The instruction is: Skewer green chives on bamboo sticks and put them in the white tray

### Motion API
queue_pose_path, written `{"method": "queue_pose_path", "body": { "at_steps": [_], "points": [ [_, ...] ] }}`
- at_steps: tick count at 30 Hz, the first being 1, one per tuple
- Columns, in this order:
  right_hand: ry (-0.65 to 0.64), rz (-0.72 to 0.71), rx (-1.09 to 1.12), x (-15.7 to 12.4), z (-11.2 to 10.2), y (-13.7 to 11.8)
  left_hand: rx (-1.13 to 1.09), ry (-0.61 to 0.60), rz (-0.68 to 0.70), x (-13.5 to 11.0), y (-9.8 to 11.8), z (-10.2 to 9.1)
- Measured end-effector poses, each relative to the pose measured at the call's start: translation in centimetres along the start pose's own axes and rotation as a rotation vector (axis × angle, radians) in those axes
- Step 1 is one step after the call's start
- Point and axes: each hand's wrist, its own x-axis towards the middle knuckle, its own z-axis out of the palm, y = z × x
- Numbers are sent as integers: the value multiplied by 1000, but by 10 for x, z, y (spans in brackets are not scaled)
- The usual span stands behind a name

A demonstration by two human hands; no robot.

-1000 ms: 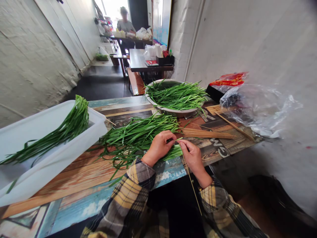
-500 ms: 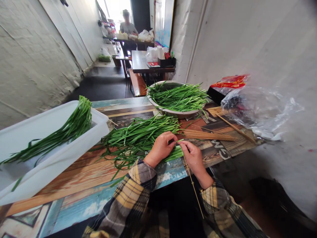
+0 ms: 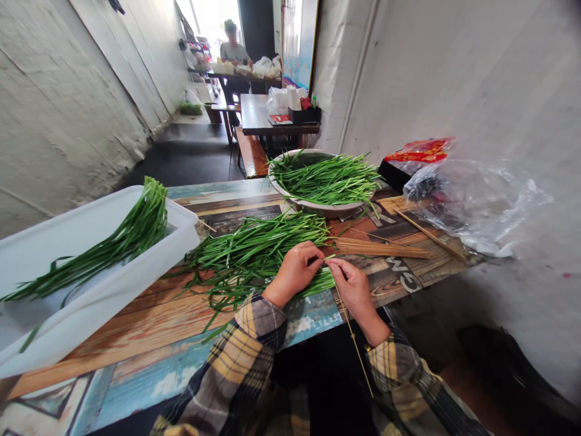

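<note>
My left hand point(image 3: 297, 269) is closed, thumb and forefinger pinching the pale stem ends of a few garlic chives. Close against it, my right hand point(image 3: 356, 290) is closed too, its fingertips at the same stem ends. A thin bamboo skewer point(image 3: 355, 339) hangs from the right hand's fingers, slanting down past the table edge. Under and left of my hands lies a loose heap of garlic chives point(image 3: 263, 239), stems to the right. Just right of the heap, several bamboo skewers point(image 3: 381, 246) lie bunched on the table. The exact contact between stem and skewer is too small to make out.
A white plastic tub point(image 3: 122, 284) with a bundle of chives stands at left. Behind the heap sits a metal bowl point(image 3: 327, 210) full of chives. Clear plastic bags point(image 3: 476, 200) lie at right by the wall. A person point(image 3: 233, 51) is at a far table.
Both hands stay in nearly the same place, still pinching at the chive stems and skewer. The view has shifted only slightly.
</note>
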Motion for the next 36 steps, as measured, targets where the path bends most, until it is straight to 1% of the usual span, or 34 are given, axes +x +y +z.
{"method": "queue_pose_path", "body": {
  "at_steps": [11, 16, 19, 22, 30, 36],
  "points": [
    [2, 8, -10, 0, 0, 2, 9, -10, 40, 0, 0, 1],
    [31, 35, 17, 0, 1, 6, 14, -19, 43, 0, 1, 1],
    [40, 52, -13, -1, 1, 6, 6, -33, 44, 0, 1, 1],
    [32, 25, -37, -1, 0, 4, 3, -45, 55, 0, 0, 0],
    [46, 42, 57, -1, 2, 7, 23, -86, 64, 0, -3, 1],
    [73, 50, 36, 0, 3, 8, 40, -151, 110, -1, -2, 1]
  ]
}}
